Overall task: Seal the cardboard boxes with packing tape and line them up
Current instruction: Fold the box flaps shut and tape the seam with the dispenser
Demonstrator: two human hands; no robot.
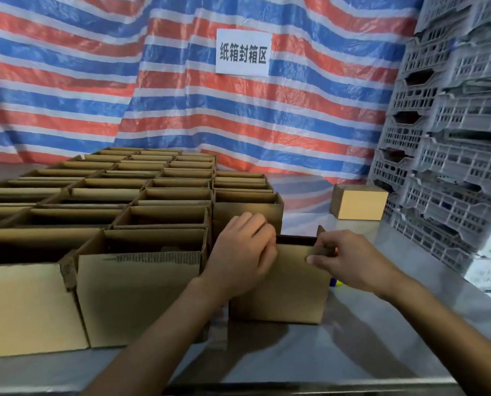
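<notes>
Head view: small open brown cardboard box (284,284) sits on steel counter (367,338), long axis left-right, between both hands. Left hand (242,250) fingers curl over its left top edge; right hand (349,258) fingers pinch its right top corner. I judge flap-folding comes next.

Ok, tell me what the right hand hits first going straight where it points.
Probably the left hand, across the open top of the box both hands hold; the right hand points leftward, though depth is unclear.
</notes>
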